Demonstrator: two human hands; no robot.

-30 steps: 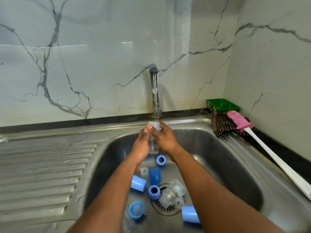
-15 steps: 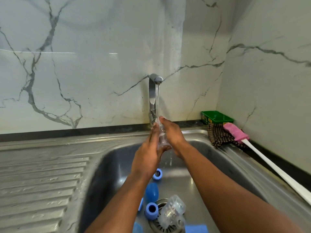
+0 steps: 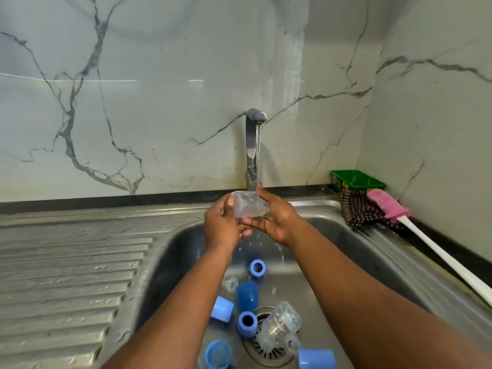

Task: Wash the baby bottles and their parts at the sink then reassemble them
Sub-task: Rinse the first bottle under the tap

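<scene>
- Two hands, both mine: my left hand (image 3: 222, 230) and my right hand (image 3: 277, 219).
- Two clear bottles: one I hold (image 3: 249, 207), one over the drain (image 3: 279, 324).
- Two blue rings (image 3: 257, 267) (image 3: 247, 323).
- Four blue caps (image 3: 247, 295) (image 3: 222, 308) (image 3: 218, 354) (image 3: 316, 358).
- One clear teat (image 3: 231, 284).
- One tap (image 3: 251, 145).
- One brush (image 3: 415, 230).
- One green tub (image 3: 356, 179).
- One chequered cloth (image 3: 359, 211).

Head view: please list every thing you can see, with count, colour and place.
Clear bottle: one, held under the tap.
Tap: one, silver, running, at the back wall.
Sink: one, steel.
Blue parts: several, in the basin.
Second clear bottle: one, over the drain.
Green box: one, right corner.
Checked cloth: one, dark, beside the box.
Brush: one, pink head, white handle.
Left hand, right hand: both hold the bottle.
</scene>
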